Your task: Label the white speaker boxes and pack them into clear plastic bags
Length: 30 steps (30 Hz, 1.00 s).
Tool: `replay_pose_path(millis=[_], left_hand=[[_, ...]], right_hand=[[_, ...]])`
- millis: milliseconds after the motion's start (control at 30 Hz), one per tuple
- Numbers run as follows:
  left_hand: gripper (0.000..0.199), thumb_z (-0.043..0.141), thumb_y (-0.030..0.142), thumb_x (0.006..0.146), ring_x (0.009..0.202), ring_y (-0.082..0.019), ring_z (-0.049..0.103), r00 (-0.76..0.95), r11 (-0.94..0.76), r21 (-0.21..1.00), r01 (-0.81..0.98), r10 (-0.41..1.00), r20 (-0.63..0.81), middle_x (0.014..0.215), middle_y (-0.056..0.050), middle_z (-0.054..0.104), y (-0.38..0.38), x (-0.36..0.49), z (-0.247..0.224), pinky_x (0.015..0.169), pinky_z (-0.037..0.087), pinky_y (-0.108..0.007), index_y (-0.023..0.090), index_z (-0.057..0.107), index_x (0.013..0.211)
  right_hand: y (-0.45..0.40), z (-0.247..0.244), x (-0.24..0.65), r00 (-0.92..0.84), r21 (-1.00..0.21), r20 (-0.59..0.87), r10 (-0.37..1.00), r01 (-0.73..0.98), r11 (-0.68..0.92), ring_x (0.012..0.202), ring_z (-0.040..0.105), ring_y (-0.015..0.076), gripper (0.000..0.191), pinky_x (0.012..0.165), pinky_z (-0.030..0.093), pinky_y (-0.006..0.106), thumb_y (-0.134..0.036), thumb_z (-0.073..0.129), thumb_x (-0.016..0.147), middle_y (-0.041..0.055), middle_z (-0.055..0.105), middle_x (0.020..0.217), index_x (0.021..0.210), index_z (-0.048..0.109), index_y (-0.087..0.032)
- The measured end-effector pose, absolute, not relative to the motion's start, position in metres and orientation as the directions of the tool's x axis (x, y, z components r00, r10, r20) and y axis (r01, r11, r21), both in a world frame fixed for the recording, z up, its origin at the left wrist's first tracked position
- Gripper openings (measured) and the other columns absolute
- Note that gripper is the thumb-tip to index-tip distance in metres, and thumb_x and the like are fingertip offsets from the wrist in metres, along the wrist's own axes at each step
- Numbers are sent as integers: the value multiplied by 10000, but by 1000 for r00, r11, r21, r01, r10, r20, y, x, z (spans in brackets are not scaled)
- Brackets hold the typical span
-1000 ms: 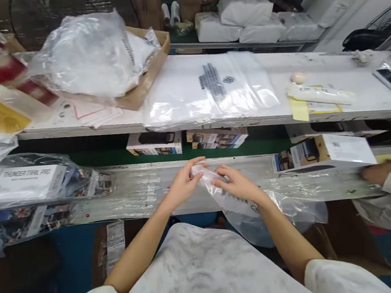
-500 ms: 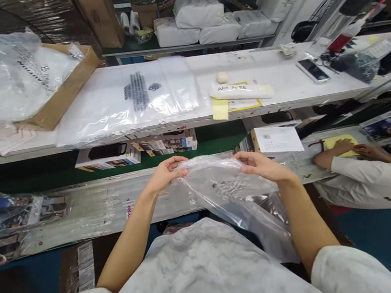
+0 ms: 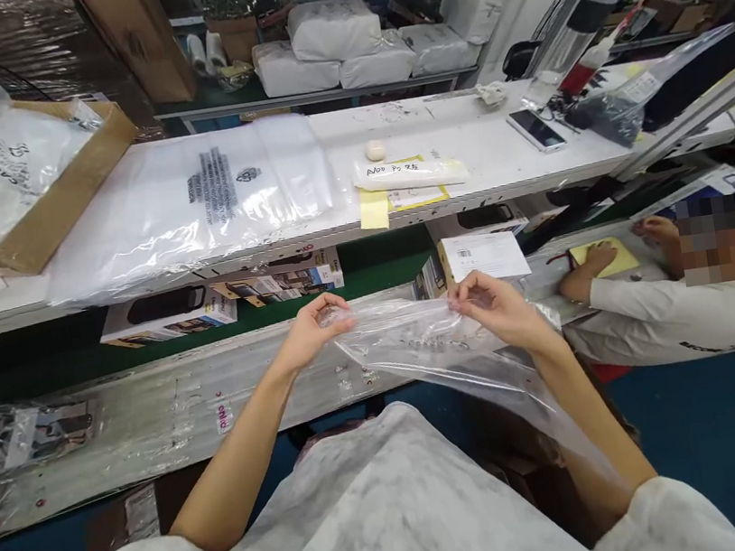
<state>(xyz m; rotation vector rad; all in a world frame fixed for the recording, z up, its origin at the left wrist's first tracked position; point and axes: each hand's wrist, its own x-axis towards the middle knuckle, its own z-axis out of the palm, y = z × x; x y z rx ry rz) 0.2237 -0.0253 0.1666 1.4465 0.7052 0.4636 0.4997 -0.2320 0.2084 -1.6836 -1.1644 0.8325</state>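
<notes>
A clear plastic bag (image 3: pixel 409 329) is stretched between my hands above the near ledge, its loose end hanging over my right forearm. My left hand (image 3: pixel 320 326) pinches one corner of its upper edge. The other end of that edge is pinched by my right hand (image 3: pixel 491 305). Just beyond my right hand stands a box with a white top (image 3: pixel 484 257). A stack of flat clear bags (image 3: pixel 161 222) with black print lies on the white shelf.
Boxed products (image 3: pixel 168 313) stand in the green channel under the shelf (image 3: pixel 309 247). Bagged printed items (image 3: pixel 21 438) lie at the left. An open carton (image 3: pixel 74 184) holds plastic bags. A co-worker's arm (image 3: pixel 631 298) rests at the right beside a yellow pad (image 3: pixel 617 255).
The view has shifted right. The bag's edge is drawn straighter between my hands, and its loose end has swung right over my forearm. The co-worker's hands have moved apart.
</notes>
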Motion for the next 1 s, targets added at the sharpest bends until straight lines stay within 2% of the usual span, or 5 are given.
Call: replay_pose_path(millis=[233, 400, 567, 733, 1000], left_hand=[[547, 971, 343, 652, 703, -156, 696, 817, 387, 920, -56, 548, -180, 868, -6, 713, -46, 248, 173, 695, 606, -288, 205, 659, 1080], [299, 881, 280, 739, 852, -219, 746, 904, 167, 984, 60, 409, -125, 948, -68, 769, -58, 260, 191, 740, 605, -299, 169, 745, 981], [215, 834, 289, 770, 942, -232, 722, 849, -15, 998, 63, 526, -46, 999, -83, 781, -64, 265, 198, 821, 569, -307, 176, 774, 943], [257, 859, 371, 750, 848, -206, 673, 853, -67, 990, 127, 517, -74, 923, -52, 760, -67, 273, 198, 766, 514, -289, 179, 770, 894], [316, 817, 476, 837, 1000, -225, 644, 894, -86, 990, 112, 443, -63, 1060, -63, 730, -72, 287, 168, 864, 474, -306, 190, 699, 898]], right_hand=[[-245, 205, 513, -177, -904, -329, 927, 342, -256, 1096, 651, 232, 902, 992, 529, 389, -605, 824, 826, 88, 619, 1440, 1600, 467, -311], [-228, 219, 496, -137, -923, -245, 960, 336, -187, 1178, 677, 278, 319, 1035, 535, 420, -537, 779, 908, 90, 735, 1227, 1023, 790, -240], [-230, 222, 478, -63, -957, -269, 961, 131, -259, 669, 671, 163, 408, 601, 545, 293, -562, 678, 971, 33, 749, 927, 1213, 689, -234], [-236, 218, 473, 86, -864, -26, 996, 500, -65, 853, 667, 226, 349, 786, 538, 362, -525, 674, 988, 69, 727, 899, 818, 752, -231], [-259, 204, 492, 499, -953, -22, 867, 252, -169, 683, 646, 200, 437, 723, 550, 357, -673, 464, 1059, 13, 657, 724, 902, 524, -270]])
